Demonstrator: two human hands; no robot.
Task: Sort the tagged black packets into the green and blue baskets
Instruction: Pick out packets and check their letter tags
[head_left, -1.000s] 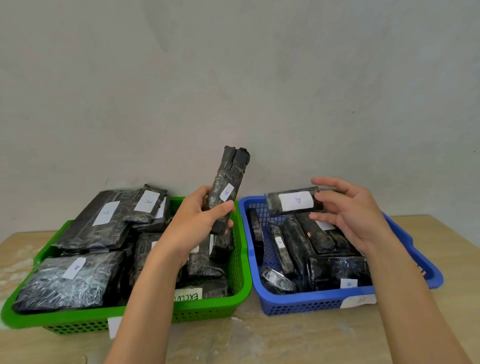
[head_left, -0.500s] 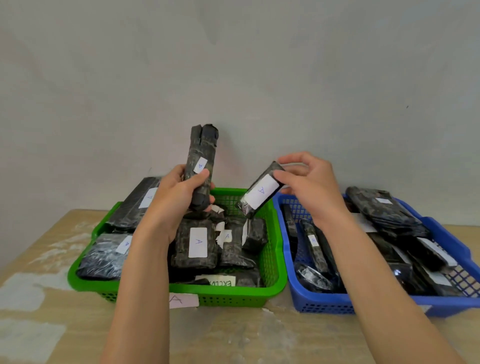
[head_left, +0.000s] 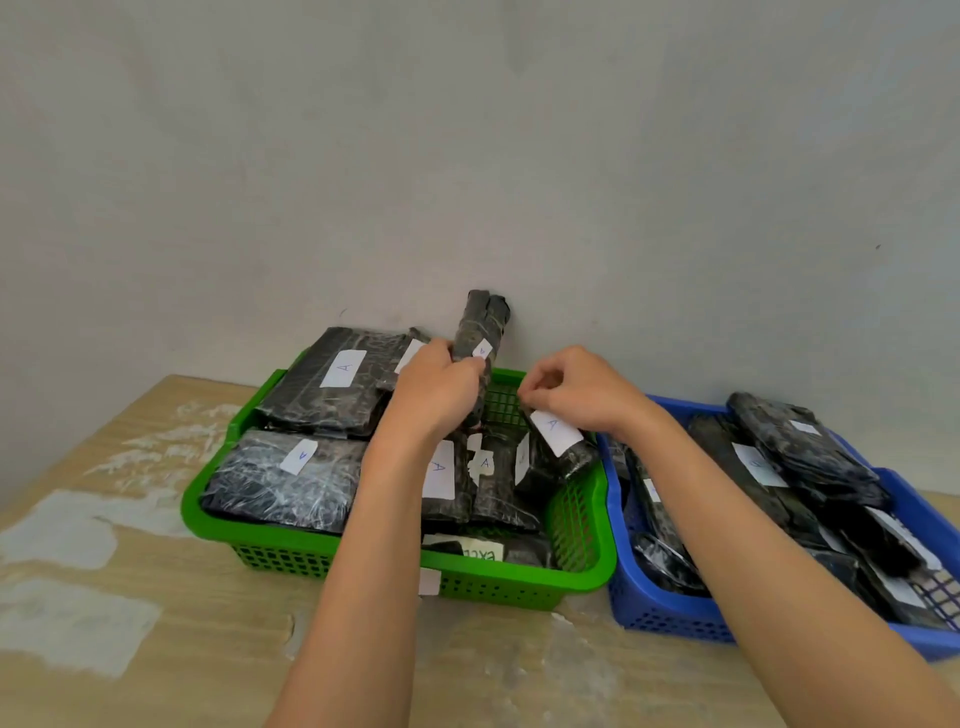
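Observation:
My left hand (head_left: 434, 395) grips a long black packet (head_left: 480, 322) with a small white tag, holding it upright over the back of the green basket (head_left: 519, 569). My right hand (head_left: 576, 395) is over the basket's right side, fingertips pinched at the upper end of a short black packet (head_left: 576, 457) tagged "A". That packet leans against the green basket's right wall among other "A" packets. The blue basket (head_left: 670, 618) stands to the right, full of tagged black packets.
Both baskets sit side by side on a worn wooden table (head_left: 156, 597) against a plain grey wall. Two large flat packets (head_left: 291, 483) fill the green basket's left half. A loose white tag (head_left: 430, 582) hangs at its front wall.
My right hand carried the short "A" packet from the blue basket across and down into the green basket's right side. My left hand lowered the long packet slightly. The view swung left.

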